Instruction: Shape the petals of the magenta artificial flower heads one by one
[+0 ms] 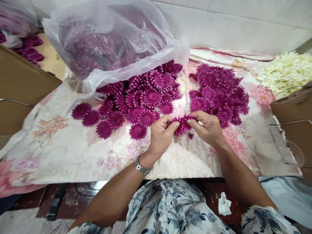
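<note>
Between both hands is a purple artificial flower (181, 126), its petals bunched and partly covered by fingers. My left hand (162, 131), with a metal watch (141, 166) on the wrist, pinches the flower's left side between thumb and fingers. On the other side my right hand (206, 126) is closed on the flower in a similar pinch. A small purple scrap (191, 136) lies on the cloth just below. Left of the hands, a loose heap of purple flower heads (151, 97) spreads out; another purple heap (216, 92) sits behind my right hand.
A clear plastic bag (117, 42) full of purple flowers stands at the back left. Pale yellow flowers (289, 73) are piled at the far right. Cardboard boxes flank the table at left (24, 81) and right (294, 113). A floral cloth (73, 156) covers the table, against a tiled wall (234, 26).
</note>
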The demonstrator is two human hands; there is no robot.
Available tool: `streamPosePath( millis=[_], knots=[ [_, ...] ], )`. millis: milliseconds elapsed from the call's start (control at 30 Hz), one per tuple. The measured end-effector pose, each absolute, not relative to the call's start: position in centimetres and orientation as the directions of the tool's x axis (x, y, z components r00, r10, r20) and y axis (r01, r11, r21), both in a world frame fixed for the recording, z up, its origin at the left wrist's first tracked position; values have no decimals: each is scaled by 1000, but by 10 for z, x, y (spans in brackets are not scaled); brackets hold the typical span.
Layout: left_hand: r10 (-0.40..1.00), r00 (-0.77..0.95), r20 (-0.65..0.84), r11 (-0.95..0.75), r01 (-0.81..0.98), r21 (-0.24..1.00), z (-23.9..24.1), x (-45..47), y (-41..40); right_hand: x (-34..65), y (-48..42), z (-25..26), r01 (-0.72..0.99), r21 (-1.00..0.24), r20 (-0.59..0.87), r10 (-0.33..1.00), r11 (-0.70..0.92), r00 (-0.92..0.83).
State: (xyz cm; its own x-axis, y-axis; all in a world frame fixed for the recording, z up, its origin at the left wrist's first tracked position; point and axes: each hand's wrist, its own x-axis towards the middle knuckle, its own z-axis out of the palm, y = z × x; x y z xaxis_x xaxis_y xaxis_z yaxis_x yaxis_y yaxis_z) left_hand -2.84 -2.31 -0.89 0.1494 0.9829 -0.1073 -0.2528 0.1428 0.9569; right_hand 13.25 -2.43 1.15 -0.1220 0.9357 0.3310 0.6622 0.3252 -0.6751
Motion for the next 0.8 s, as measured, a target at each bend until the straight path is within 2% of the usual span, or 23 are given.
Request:
streamPosePath(
  millis=[167, 267, 333, 400, 533, 600, 667, 700, 767, 800],
  knots=[
    [976, 181, -124, 168, -254, 953, -9, -28, -22, 132, -24, 13, 725, -537, 471, 867, 431, -166],
    [981, 150, -121, 161, -290, 943, -7, -28, -20, 137, -21, 15, 744, -509, 519, 844, 433, -136],
    [986, 102, -128, 156, -340, 927, -4, -28, -19, 149, -18, 16, 759, -537, 533, 845, 368, -33],
    [986, 75, -148, 165, -377, 911, -2, -28, -17, 168, -14, 18, 804, -546, 533, 839, 237, 115],
    [979, 101, -177, 202, -385, 900, 2, -27, -16, 207, -7, 22, 935, -348, 589, 760, -69, 276],
    [974, 124, -189, 223, -383, 896, 3, -26, -16, 211, -9, 26, 946, -314, 685, 669, -88, 289],
    [970, 148, -195, 238, -388, 890, 3, -25, -18, 199, -12, 28, 903, -427, 693, 660, 54, 288],
    [967, 160, -198, 246, -393, 886, 2, -25, -18, 190, -15, 28, 835, -525, 635, 728, 163, 257],
    [962, 181, -206, 263, -396, 880, 1, -24, -20, 169, -19, 25, 611, -731, 420, 906, 303, 54],
    [958, 192, -212, 273, -392, 879, 0, -24, -20, 159, -21, 23, 496, -816, 300, 951, 297, -76]
  ],
)
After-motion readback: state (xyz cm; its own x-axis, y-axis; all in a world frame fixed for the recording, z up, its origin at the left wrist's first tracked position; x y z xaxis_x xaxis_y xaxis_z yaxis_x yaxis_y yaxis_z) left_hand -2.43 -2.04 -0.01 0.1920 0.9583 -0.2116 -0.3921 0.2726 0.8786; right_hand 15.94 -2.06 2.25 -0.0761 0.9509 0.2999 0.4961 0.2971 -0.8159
